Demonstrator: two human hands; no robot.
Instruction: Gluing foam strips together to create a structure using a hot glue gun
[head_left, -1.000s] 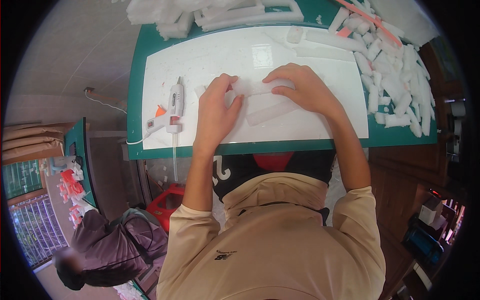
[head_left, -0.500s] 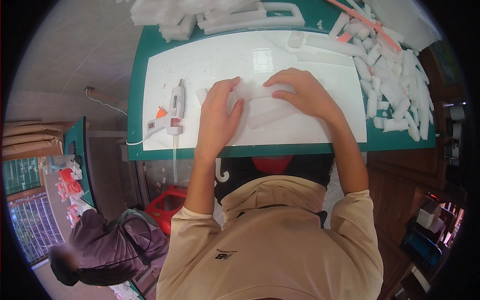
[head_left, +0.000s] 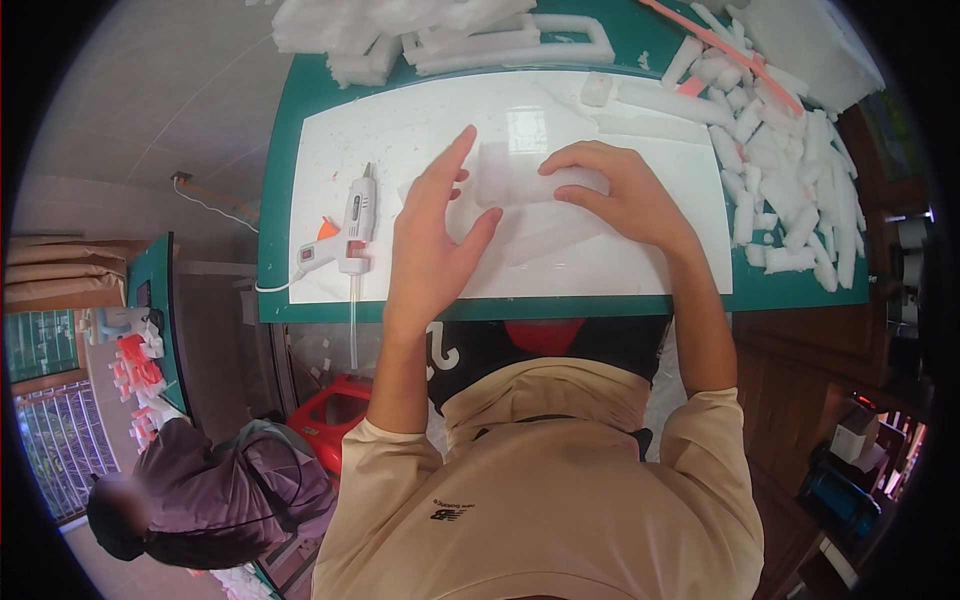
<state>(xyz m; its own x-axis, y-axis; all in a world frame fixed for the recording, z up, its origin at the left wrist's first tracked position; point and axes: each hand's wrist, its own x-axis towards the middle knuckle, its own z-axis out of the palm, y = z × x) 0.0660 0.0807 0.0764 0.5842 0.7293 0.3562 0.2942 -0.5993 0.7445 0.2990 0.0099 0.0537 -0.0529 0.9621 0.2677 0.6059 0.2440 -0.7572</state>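
Note:
A pale, translucent white foam piece (head_left: 494, 178) rests on the white board in front of me, with a thicker block-like part at its left end. My right hand (head_left: 625, 192) curls round the right part, thumb on the near side and fingers on the far side. Just left of the foam, my left hand (head_left: 432, 235) is open, fingers stretched and thumb apart, not touching it as far as I can see. Nearer to me lies a flat foam strip (head_left: 545, 238). The left hand partly hides another small pale piece.
A white glue gun (head_left: 355, 225) with a clear glue stick is left on the board (head_left: 325, 275). Foam offcuts (head_left: 800, 205) pile up at right; foam frames (head_left: 510, 45) stand behind. A foam strip (head_left: 650, 127) lies far right. A person (head_left: 235, 480) sits lower left by a red stool (head_left: 335, 415).
My left hand has drawn away from the foam's left end, its fingers straightening. My right hand stays round the right part, shifted slightly. The view has moved a little.

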